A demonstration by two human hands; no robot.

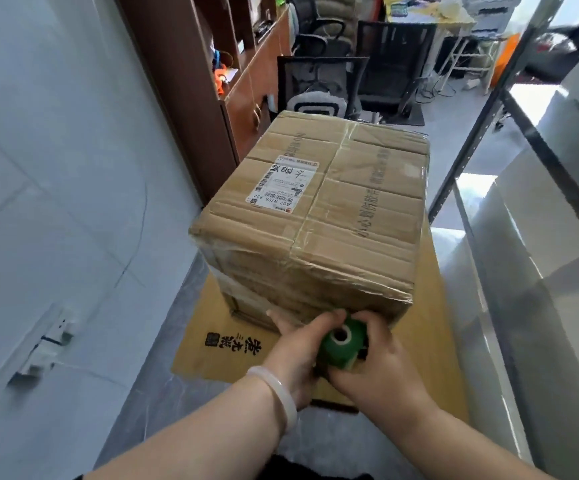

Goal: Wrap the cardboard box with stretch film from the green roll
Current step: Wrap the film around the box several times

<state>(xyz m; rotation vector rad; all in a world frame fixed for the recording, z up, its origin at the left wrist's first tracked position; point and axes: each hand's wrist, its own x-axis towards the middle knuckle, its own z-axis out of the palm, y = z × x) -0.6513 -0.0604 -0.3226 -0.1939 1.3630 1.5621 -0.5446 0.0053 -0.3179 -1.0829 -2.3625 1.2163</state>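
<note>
A large taped cardboard box with a white shipping label on top stands on a flat sheet of cardboard on the floor. Shiny film lies over its near face and left corner. The green roll of stretch film is held low against the box's near face, its hollow core facing me. My left hand grips the roll from the left, fingertips touching the box. My right hand grips it from the right, thumb over the top.
A white wall with a socket runs along the left. A brown cabinet stands behind the box on the left, office chairs behind it. A metal shelf rack with white boxes lines the right side.
</note>
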